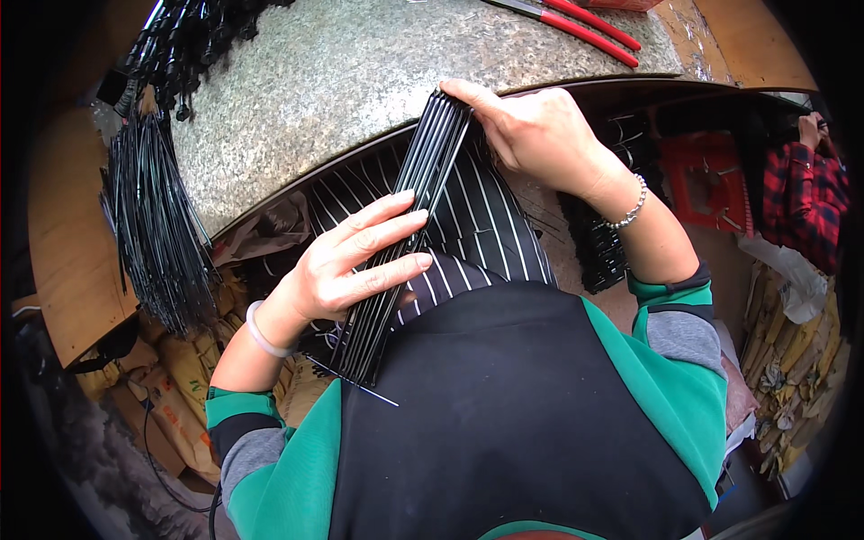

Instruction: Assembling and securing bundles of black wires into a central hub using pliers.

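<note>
Black and green sleeves of the person's own top (504, 423) are filling the lower part of the view, nearest the camera. Above them, a flat bundle of thin black rods (409, 234) is running from the lap up to the rim of a speckled stone-grey round table (342, 81), its far end resting against that rim. The left hand (351, 265) is lying across the lower half of the bundle, fingers spread flat over the rods and the thumb hidden beneath, so it is pressing on them rather than visibly clamping them; a pale bangle is circling that wrist. The right hand (531, 130) is cupping the upper end of the bundle at the table edge, fingertips curled over the rod tips; a beaded silver bracelet is sitting on that wrist. The two hands are working well apart, one at each end of the same bundle. Beneath the rods a dark apron with white stripes (486, 225) is covering the lap.

Farther out, red-handled cutters (585, 27) are lying on the far side of the tabletop. More black rods in a hanging bunch (153, 225) are drooping off the table's left side. At the right edge, another person's red checked sleeve (805, 193) is showing near a red crate (711, 175).
</note>
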The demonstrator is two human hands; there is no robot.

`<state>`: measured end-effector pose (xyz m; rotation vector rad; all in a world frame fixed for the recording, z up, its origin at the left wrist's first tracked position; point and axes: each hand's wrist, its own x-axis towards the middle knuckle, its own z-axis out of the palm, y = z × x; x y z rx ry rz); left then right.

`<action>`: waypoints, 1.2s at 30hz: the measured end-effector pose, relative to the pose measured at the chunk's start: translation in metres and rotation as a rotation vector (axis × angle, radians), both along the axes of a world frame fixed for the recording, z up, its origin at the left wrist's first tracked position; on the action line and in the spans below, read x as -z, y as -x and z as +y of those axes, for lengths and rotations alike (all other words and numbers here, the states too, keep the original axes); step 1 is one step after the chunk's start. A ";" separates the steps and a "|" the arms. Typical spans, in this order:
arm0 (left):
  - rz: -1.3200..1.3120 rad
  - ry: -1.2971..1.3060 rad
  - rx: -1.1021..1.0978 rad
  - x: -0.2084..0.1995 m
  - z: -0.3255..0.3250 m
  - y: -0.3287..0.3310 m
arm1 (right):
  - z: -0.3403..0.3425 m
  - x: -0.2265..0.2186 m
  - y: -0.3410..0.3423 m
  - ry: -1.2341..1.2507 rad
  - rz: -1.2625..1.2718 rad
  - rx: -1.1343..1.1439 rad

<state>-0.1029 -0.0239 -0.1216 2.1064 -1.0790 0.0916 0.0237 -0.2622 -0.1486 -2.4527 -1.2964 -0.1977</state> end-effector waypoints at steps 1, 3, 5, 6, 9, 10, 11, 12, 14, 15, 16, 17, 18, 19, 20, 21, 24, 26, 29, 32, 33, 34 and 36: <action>0.002 0.007 -0.001 0.000 0.000 0.000 | 0.000 0.000 -0.001 -0.014 0.011 -0.007; 0.006 0.021 -0.002 0.000 0.000 -0.001 | 0.000 0.000 -0.001 -0.057 0.040 0.012; -0.002 0.015 -0.005 0.001 0.001 -0.001 | 0.000 0.001 -0.001 -0.144 0.098 0.046; -0.010 0.009 -0.009 0.001 0.002 0.000 | 0.000 0.002 0.000 -0.144 0.097 0.044; -0.017 0.000 -0.016 0.002 0.004 0.001 | -0.010 0.003 0.005 -0.425 0.184 0.224; -0.018 -0.001 -0.013 0.002 0.003 0.000 | -0.013 0.005 0.006 -0.424 0.181 0.224; -0.019 -0.003 -0.011 0.002 0.003 0.000 | -0.017 0.011 0.008 -0.503 0.236 0.219; -0.020 -0.002 -0.010 0.002 0.002 0.000 | -0.019 0.017 0.011 -0.582 0.291 0.214; 0.002 0.022 -0.017 -0.001 -0.001 0.000 | -0.020 0.021 0.016 -0.744 0.470 0.219; 0.013 0.033 -0.022 -0.001 -0.001 0.000 | -0.018 0.020 0.018 -0.744 0.469 0.218; 0.012 0.032 -0.022 -0.001 -0.001 0.000 | -0.016 0.017 0.019 -0.783 0.667 0.259; 0.012 0.040 -0.013 -0.001 -0.001 0.000 | -0.014 0.014 0.020 -0.817 0.865 0.300; 0.013 0.047 -0.005 0.000 0.000 0.000 | -0.012 0.013 0.020 -0.846 1.065 0.339; 0.013 0.054 0.003 0.001 0.000 0.000 | -0.010 0.013 0.020 -0.847 1.064 0.338; 0.011 0.054 0.003 0.002 0.000 0.000 | -0.008 0.013 0.020 -0.873 1.165 0.369; 0.010 0.059 -0.001 0.002 0.000 0.001 | -0.006 0.013 0.020 -0.898 1.267 0.399; 0.004 0.071 -0.008 0.005 0.000 0.001 | -0.004 0.011 0.021 -0.905 1.385 0.427; 0.005 0.083 -0.007 0.006 0.001 0.002 | -0.003 0.009 0.023 -0.870 1.420 0.423; -0.009 0.080 0.002 0.011 0.004 0.001 | 0.001 0.010 0.021 -0.851 1.435 0.437; -0.030 0.064 0.018 0.011 0.004 0.000 | 0.004 0.007 0.020 -0.864 1.505 0.449; -0.013 0.086 0.000 0.010 0.003 0.000 | 0.004 0.005 0.020 -0.886 1.570 0.453; 0.003 0.107 -0.019 0.008 0.002 0.001 | 0.004 0.003 0.020 -0.908 1.635 0.456; 0.015 0.126 -0.035 0.006 0.000 0.003 | 0.003 0.003 0.020 -0.932 1.675 0.451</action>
